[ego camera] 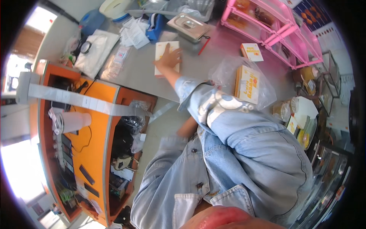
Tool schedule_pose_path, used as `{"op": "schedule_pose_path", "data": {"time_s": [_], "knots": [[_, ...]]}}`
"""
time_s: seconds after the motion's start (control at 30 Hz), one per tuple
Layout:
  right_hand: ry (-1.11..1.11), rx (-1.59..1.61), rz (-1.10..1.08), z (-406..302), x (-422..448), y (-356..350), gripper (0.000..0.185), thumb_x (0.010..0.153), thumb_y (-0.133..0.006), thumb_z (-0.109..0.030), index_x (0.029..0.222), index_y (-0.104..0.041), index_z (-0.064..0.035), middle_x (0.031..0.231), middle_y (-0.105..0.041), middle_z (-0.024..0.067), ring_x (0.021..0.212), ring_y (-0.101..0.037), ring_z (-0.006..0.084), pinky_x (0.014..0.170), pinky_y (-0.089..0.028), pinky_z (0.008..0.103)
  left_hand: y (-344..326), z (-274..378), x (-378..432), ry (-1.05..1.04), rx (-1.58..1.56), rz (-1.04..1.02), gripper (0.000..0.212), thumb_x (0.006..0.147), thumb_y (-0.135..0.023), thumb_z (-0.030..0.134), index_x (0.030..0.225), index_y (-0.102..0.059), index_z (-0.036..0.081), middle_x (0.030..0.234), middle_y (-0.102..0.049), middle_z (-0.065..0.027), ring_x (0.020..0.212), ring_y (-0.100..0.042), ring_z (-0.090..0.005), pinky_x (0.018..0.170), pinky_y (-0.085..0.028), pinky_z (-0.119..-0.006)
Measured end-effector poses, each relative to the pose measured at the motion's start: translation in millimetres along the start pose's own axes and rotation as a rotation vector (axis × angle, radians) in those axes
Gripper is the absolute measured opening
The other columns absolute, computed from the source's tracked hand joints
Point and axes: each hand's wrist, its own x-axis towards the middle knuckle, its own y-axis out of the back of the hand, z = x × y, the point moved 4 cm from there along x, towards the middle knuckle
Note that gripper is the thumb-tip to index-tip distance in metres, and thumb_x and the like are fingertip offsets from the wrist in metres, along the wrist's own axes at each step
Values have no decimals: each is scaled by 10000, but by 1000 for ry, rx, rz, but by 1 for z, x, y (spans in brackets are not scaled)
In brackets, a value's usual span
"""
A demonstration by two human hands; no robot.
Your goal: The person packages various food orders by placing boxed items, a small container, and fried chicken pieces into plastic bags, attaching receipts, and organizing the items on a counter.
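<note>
My right arm reaches across my body, and my right hand (169,59) lies over a white and orange carton box (159,48) on the grey metal counter. The thumb is at the box's left edge and the fingers spread over its top and right edge. My left forearm passes beneath the right sleeve. Only a sliver of what seems to be my left hand (218,85) shows, beside a clear plastic bag (223,70); its grip is hidden. A second printed box (248,86) lies in or on that bag. A smaller printed box (252,52) sits farther back.
A lidded steel pan (188,25) and a blue tape dispenser (155,27) stand at the back, near paper slips (134,33). A pink rack (268,37) rises at the back right. On the left is an orange desk (94,143) with a tumbler (73,121) and a hanging label strip (94,104).
</note>
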Motion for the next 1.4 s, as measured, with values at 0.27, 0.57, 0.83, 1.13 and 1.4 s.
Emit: {"op": "schedule_pose_path", "data": {"time_s": [0.27, 0.57, 0.83, 1.13, 1.4], "knots": [[467, 372, -171, 43, -41, 74, 983, 520, -803, -437, 1375, -349, -268, 1266, -360, 236, 1191, -373, 415, 940, -371, 512, 10, 11, 21, -85, -132, 21, 352, 881, -570, 235, 1141, -515, 5, 1052, -603, -106, 942, -544, -166, 783, -447, -299], [537, 19, -337, 237, -67, 278, 870, 565, -758, -379, 1325, -429, -112, 1134, -535, 188, 1007, -544, 302, 849, -457, 370, -76, 122, 43, -119, 237, -19, 269, 939, -497, 218, 1132, -513, 30, 1146, -606, -143, 725, -470, -57, 604, -396, -224], [79, 159, -326, 293, 6, 185, 1023, 549, -712, -566, 1361, -375, -45, 1266, -482, 246, 1186, -467, 349, 902, -438, 387, -166, 149, 16, -79, 437, -347, 251, 962, -457, 195, 1139, -506, 24, 561, -468, 4, 526, -463, -81, 515, -357, -216], [-19, -287, -86, 270, 12, 112, 1157, 611, -653, -684, 1445, -168, -47, 1348, -273, 370, 1252, -305, 471, 975, -311, 582, -218, 194, 35, -309, 270, -442, 443, 961, -428, 129, 1371, -290, 36, 1221, -558, -171, 621, -512, -94, 537, -415, -222], [264, -281, -95, 278, 37, 105, 1034, 591, -727, -551, 1416, -262, -134, 1421, -234, 248, 1307, -169, 496, 899, -288, 734, -218, 207, 51, -326, 324, -479, 440, 966, -415, 139, 1383, -288, 86, 1210, -556, -210, 568, -495, -93, 483, -393, -213]]}}
